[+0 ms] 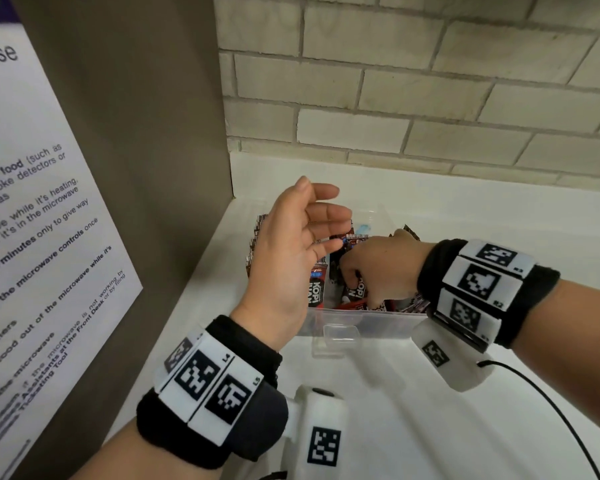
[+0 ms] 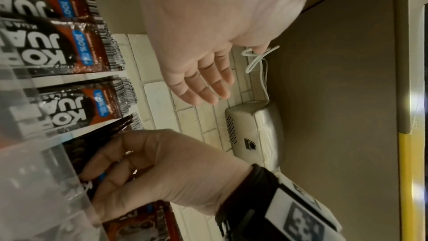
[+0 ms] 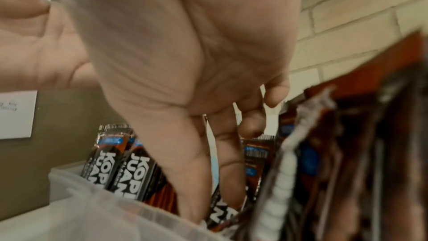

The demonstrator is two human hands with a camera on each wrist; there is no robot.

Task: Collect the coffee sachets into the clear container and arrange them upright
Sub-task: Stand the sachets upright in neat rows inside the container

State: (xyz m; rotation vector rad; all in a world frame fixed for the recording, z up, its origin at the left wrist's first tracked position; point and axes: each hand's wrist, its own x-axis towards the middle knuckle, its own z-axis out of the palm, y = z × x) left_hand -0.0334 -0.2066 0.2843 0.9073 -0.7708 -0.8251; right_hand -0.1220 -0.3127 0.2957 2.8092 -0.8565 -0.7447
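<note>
A clear container [image 1: 361,322] stands on the white counter, holding several brown coffee sachets [image 1: 316,292], some upright along its left side [image 3: 111,162]. My right hand [image 1: 364,268] reaches down into the container, its fingers [image 2: 115,169] curled round a dark sachet [image 2: 97,135] among the others. In the right wrist view the thumb [image 3: 192,171] and forefinger pinch a sachet [image 3: 222,215] near the container's rim [image 3: 92,208]. My left hand [image 1: 302,230] hovers over the left part of the container, palm open, fingers [image 2: 203,83] relaxed and holding nothing.
A grey panel with a printed notice [image 1: 49,202] rises close on the left. A tiled wall [image 1: 430,98] backs the counter [image 1: 395,427]. A black cable [image 1: 551,410] trails at the right. A grey device [image 2: 254,131] hangs on the wall.
</note>
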